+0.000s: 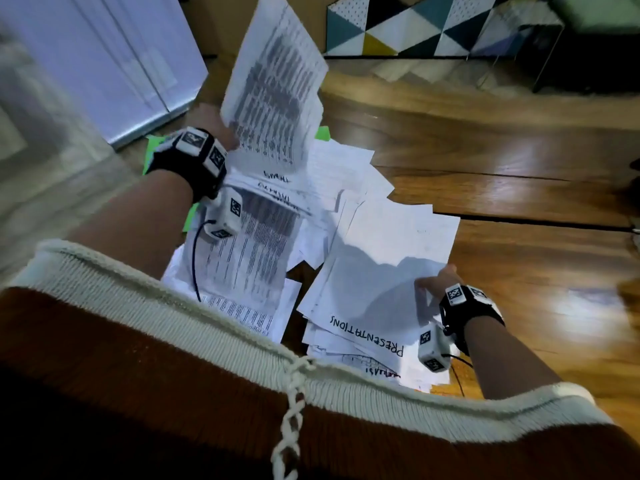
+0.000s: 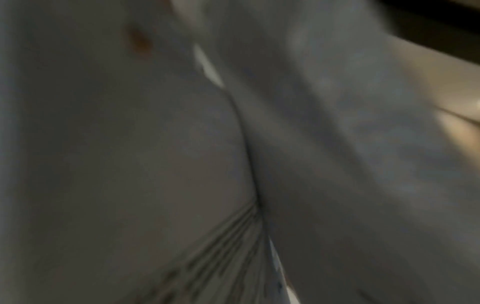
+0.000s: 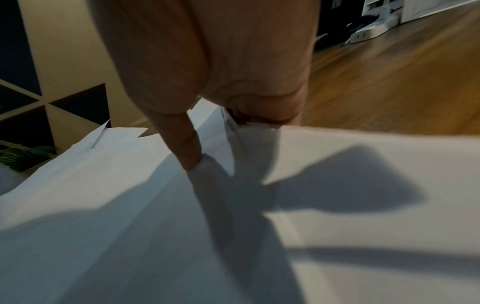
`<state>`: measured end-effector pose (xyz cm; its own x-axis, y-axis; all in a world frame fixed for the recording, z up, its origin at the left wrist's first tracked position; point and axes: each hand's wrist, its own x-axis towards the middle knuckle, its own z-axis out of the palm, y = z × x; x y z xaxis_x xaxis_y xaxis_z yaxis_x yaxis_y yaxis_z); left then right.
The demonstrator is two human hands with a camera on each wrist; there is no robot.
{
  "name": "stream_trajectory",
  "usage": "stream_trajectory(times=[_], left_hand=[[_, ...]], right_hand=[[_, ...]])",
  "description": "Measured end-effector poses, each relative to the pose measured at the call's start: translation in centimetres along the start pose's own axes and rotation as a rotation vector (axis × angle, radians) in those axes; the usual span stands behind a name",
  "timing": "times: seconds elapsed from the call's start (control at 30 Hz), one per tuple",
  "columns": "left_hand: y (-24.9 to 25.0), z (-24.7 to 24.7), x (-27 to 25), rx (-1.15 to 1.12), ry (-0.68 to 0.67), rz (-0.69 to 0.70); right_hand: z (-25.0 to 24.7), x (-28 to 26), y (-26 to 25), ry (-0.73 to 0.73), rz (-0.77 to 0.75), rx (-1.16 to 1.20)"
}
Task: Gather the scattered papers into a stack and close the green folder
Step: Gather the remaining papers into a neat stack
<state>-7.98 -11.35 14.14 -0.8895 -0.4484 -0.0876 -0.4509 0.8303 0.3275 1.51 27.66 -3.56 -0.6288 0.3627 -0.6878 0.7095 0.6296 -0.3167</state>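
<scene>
Meanwhile, loose printed sheets are being collected from a wooden floor (image 1: 519,161), seen from a head-worn camera. A sheaf of printed pages (image 1: 273,98) is held raised and tilted by the left hand (image 1: 214,128), whose fingers are hidden behind the paper; the grip is taken at the sheaf's lower left edge. In the left wrist view only blurred grey paper is shown, so the fingers' lie cannot be told there. A second bundle, topped by a sheet lettered "PRESENTATIONS" (image 1: 377,271), is pinched at its near right corner by the right hand (image 1: 436,280); in the right wrist view a fingertip (image 3: 191,156) is seen pressed onto the top sheet with the other fingers curled under the edge.

More scattered papers (image 1: 339,174) are spread between the two hands, overlapping at odd angles. The green folder (image 1: 154,147) is largely buried beneath them, with only slivers of it shown beside the left wrist and beyond the raised sheaf; it appears not yet closed.

Such paper is judged light, limp and slippery: sheets held by one corner are likely to droop and fan apart. A firmer hold would probably be had along a long edge, with the sheaf squared before it is laid on the folder.
</scene>
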Motion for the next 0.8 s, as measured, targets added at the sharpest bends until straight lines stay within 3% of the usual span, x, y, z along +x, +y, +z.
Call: stream_trajectory(times=[0.17,0.33,0.53,0.67,0.73,0.8], left_hand=[[1.7,-4.9,0.4,-0.199,0.062,-0.017],[2.8,-4.2,-1.1,-0.500,0.081,-0.096],[2.8,4.2,-3.8,-0.607,-0.163,-0.135],[3.7,10.6,-7.3,-0.669,-0.200,-0.220],[4.2,13.3,-9.1,-0.641,-0.275,-0.249],[4.5,15.4,-10.3,-0.595,-0.321,-0.279]], right_hand=[[-0.1,0.0,-0.3,-0.039,-0.028,-0.052],[-0.5,0.2,0.6,-0.045,-0.037,0.024],[-0.8,1.4,2.3,-0.065,-0.098,0.315],[-0.6,1.6,3.9,-0.192,-0.044,0.672],[-0.8,0.8,3.5,-0.236,-0.102,0.660],[-0.6,1.1,3.4,-0.179,-0.171,0.535]])
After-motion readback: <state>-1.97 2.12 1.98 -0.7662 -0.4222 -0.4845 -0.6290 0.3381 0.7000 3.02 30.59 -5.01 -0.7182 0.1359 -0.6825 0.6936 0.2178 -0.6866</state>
